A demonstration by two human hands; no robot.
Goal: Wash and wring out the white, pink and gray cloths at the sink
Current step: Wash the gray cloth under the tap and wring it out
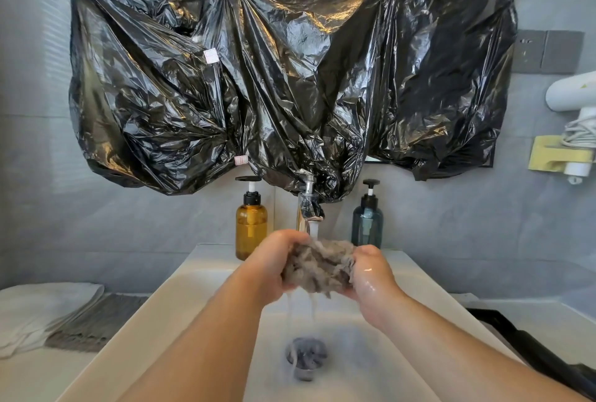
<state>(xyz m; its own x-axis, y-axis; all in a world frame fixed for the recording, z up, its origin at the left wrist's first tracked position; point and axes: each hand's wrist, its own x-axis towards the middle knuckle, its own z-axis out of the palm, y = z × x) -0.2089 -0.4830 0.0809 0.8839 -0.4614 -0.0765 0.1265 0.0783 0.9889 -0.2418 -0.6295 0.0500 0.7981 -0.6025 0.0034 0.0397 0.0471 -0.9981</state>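
Over the middle of the sink (180, 288), the person has the gray cloth (317, 267) bunched into a wet, ragged wad between both hands. The left hand (274, 264) grips its left end, fingers curled round the far side and out of sight behind the wad. The right hand (371, 275) grips the right end in the same way, thumb up top, its skin shiny with water. The cloth fills the gap between the two fists, and neither hand touches the other. It sits just under the tap (308, 208), close to the spout. A pale streak below the spout looks like running water, though it is too faint to be sure. Thin streams of water (312, 308) fall from the underside of the cloth into the basin, above the drain (306, 357), which is dark and blurred by the wet.

An amber bottle (251, 224) stands on the back ledge, left of the tap. A blue bottle (367, 224) stands to the right, both with black pumps. On the worktop (32, 379) to the left, well apart from the hands, a folded white cloth (38, 311) lies on top of a dark cloth (93, 324) with fine ribs. Crinkled black plastic (290, 62) covers the wall above the tap, its lowest fold hanging down to the tap's top.
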